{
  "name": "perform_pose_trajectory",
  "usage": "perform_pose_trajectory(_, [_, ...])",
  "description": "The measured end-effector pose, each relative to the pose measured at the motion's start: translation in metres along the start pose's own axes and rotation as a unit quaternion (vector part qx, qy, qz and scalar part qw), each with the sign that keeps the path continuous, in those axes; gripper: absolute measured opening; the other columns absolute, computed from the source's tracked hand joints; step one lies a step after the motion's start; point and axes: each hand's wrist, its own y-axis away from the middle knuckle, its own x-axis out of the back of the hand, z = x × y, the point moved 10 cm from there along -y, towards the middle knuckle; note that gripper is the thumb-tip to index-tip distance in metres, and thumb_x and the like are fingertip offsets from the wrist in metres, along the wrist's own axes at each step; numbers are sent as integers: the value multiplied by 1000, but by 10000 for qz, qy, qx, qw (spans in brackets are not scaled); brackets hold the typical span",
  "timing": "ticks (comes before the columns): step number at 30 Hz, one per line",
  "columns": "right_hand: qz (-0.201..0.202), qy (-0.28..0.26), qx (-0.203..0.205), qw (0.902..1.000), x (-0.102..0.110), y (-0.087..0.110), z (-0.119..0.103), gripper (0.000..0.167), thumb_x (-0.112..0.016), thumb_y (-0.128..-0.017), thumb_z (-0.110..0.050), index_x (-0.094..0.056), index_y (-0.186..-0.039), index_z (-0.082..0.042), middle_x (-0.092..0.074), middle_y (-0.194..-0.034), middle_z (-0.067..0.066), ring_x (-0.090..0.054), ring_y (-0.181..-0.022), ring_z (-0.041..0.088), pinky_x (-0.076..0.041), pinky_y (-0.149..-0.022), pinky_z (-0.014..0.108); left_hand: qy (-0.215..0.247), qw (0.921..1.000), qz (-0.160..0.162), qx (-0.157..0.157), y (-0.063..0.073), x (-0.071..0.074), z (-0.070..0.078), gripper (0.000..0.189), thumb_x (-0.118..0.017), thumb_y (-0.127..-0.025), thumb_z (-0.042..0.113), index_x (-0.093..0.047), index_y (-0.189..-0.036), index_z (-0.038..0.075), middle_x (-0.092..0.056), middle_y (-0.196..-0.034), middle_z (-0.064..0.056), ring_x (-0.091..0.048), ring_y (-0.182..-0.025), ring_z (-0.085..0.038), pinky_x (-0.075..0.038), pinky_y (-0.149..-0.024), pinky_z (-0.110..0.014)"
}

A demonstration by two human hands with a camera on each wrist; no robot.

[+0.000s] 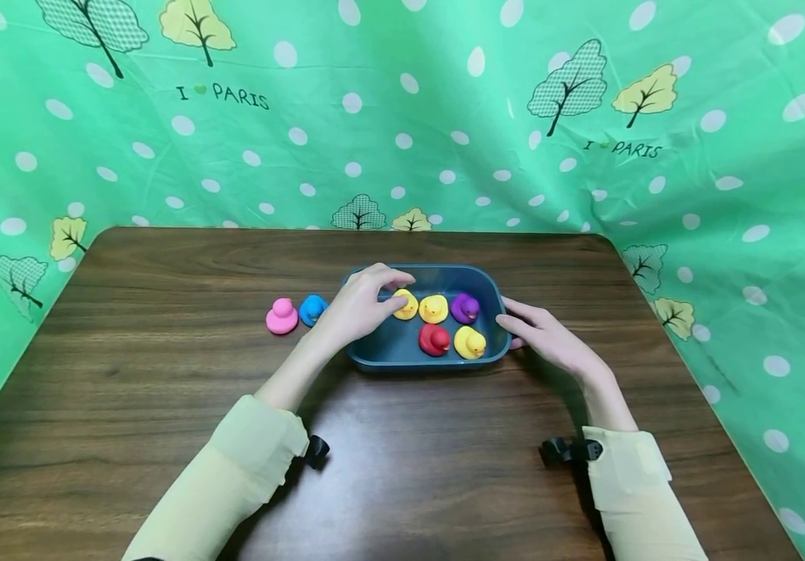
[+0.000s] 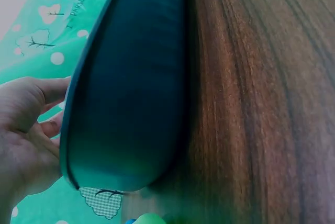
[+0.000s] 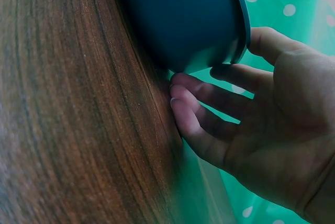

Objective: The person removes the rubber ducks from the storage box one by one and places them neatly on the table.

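A dark blue tray (image 1: 402, 363) with raised walls stands on the table, holding several rubber ducks. Inside it, my left hand (image 1: 363, 305) has thumb and fingers around a yellow duck (image 1: 406, 305); in the left wrist view the tray wall hides the fingertips. Beside that duck are another yellow duck (image 1: 433, 308) and a purple duck (image 1: 464, 308). Nearer the front sit a red duck (image 1: 434, 340) and a third yellow duck (image 1: 470, 343). My right hand (image 1: 545, 335) grips the tray's right end, thumb at the rim and the other fingers along the outer wall.
Left of the tray, a pink duck (image 1: 282, 317) and a blue duck (image 1: 312, 310) stand on the brown wooden table (image 1: 416, 467). The left forearm partly covers the blue one. A green patterned cloth (image 1: 402, 117) hangs behind the table and down both sides.
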Motion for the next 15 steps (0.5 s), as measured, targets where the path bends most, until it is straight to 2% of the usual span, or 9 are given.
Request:
perform_pose_trajectory(7, [-19, 5, -31, 10000, 0, 0, -1, 62, -47, -108, -45, -30, -163, -20, -39, -164, 15, -52, -135, 29, -37, -118, 55, -173, 9997, -163, 99, -8, -10, -7, 37, -69, -99, 20, -67, -136, 14, -66, -132, -7, -61, -123, -27, -53, -104, -44])
perform_pose_trajectory(15, [25, 35, -45, 10000, 0, 0, 0, 63, -47, -108, -46, -30, -163, -20, -39, -165, 14, -47, -140, 29, -34, -121, 58, -481, 9983, -263, 217, -14, -17, -10, 40, -75, -95, 20, -68, -134, 15, -67, -137, -6, -59, -126, -26, -52, -108, -45])
